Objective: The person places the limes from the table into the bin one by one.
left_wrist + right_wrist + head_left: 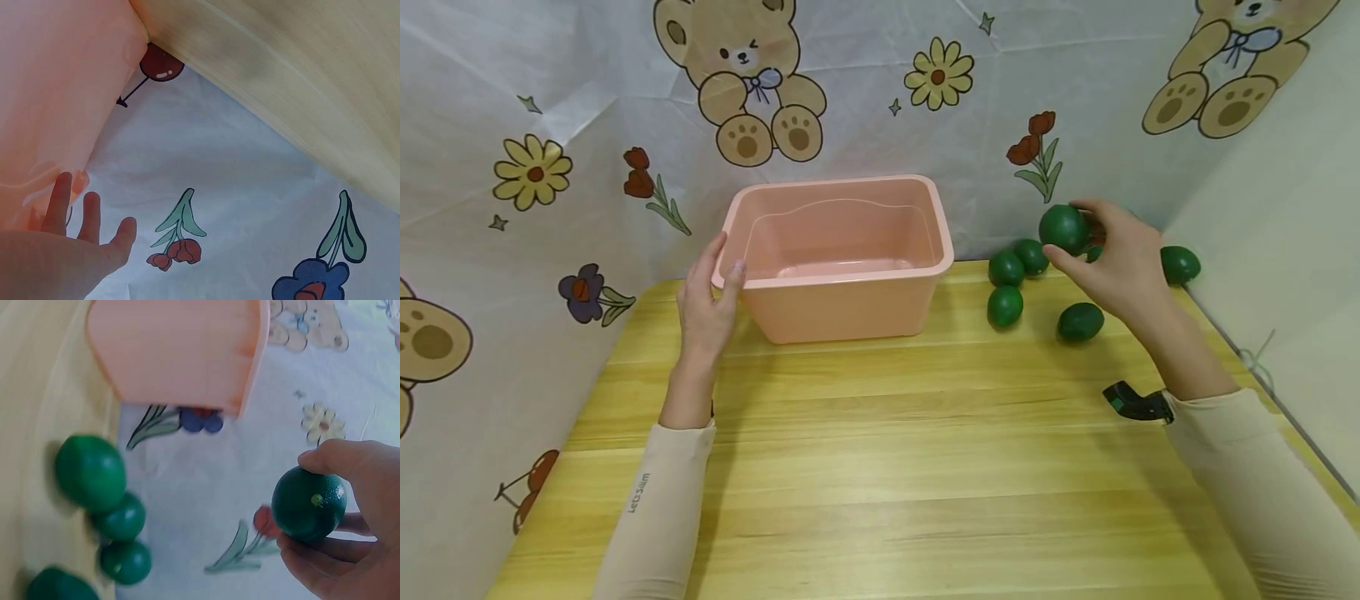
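Right hand [1122, 254] holds one green fruit [1062, 230] above the worktop [887, 433], fingers parted to its width; left hand [706, 317], fingers nearly straight, touches the pink tub [842, 312] at left, apparently steadying it

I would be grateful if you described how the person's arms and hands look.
The left sleeve and right sleeve are long and cream-coloured; the left bears small dark lettering. A black device sits at the right wrist. The hands are ungloved.
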`<state>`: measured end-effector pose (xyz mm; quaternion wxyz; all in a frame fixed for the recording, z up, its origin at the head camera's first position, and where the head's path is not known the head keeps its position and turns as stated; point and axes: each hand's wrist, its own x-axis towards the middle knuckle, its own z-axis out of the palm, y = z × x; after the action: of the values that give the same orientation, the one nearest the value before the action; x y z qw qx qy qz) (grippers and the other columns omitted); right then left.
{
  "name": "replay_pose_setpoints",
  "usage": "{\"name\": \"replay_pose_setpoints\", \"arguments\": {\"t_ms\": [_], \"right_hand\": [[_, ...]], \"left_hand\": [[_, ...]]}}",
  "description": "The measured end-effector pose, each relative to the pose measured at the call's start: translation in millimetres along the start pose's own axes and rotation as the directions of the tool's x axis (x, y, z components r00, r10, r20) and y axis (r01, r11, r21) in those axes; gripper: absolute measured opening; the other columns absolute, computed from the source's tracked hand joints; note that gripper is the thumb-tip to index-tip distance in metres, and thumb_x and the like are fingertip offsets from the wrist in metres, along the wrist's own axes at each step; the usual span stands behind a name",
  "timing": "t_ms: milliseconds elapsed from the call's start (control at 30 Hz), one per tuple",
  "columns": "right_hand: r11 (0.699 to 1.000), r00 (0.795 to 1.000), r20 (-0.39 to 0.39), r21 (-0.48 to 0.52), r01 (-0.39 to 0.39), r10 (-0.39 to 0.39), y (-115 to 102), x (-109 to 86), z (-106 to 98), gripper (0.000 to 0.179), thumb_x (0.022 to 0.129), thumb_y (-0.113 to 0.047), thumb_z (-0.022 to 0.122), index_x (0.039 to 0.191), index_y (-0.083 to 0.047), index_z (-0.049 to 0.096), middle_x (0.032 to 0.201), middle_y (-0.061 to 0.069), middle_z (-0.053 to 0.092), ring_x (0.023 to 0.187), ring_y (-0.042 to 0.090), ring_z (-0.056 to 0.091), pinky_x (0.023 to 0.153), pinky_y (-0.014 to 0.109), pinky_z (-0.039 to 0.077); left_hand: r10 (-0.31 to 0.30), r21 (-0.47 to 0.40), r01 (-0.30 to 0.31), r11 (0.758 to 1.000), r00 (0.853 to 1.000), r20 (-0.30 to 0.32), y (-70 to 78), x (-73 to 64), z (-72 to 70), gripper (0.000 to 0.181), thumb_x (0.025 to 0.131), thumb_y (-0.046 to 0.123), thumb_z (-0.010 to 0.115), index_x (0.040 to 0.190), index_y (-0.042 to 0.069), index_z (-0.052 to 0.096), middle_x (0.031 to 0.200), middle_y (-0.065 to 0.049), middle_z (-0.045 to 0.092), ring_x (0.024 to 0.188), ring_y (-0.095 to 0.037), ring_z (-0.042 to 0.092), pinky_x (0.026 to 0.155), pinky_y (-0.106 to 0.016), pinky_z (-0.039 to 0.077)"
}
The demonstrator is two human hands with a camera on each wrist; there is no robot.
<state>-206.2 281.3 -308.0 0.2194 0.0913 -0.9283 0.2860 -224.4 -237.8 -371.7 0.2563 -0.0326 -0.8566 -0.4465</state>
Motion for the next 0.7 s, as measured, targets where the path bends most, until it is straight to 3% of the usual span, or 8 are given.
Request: {"name": "replay_pose_setpoints", "arguments": {"t_ms": [333,700], "right_hand": [[0.997,0.998,0.028,0.051,0.063,-0.064,-44,14.3,14,0.067,0.093,-0.029,0.080,0.150,-0.005,0.053,0.135,0.024,0.067,0.120,0.043,0.067,0.103,0.059,0.053],[0.978,0.986,0.014,0.127,0.165,-0.168,-78,26.1,38,0.062,0.091,-0.026,0.083,0.143,-0.004,0.058,0.135,0.016,0.068,0.120,0.032,0.067,0.100,0.051,0.058]], "left_hand": [[0.011,-0.001,-0.011,1.000,1.000,-0.004,-0.8,0.3,0.5,0.059,0.103,0.049,0.056,0.158,0.029,0.050,0.163,0.001,0.050,0.150,-0.031,0.045,0.123,-0.061,0.033],[0.016,0.004,-0.015,1.000,1.000,-0.013,-0.6,0.9,0.9,0.060,0.103,0.050,0.056,0.158,0.027,0.050,0.162,-0.002,0.050,0.148,-0.034,0.047,0.122,-0.061,0.034]]}}
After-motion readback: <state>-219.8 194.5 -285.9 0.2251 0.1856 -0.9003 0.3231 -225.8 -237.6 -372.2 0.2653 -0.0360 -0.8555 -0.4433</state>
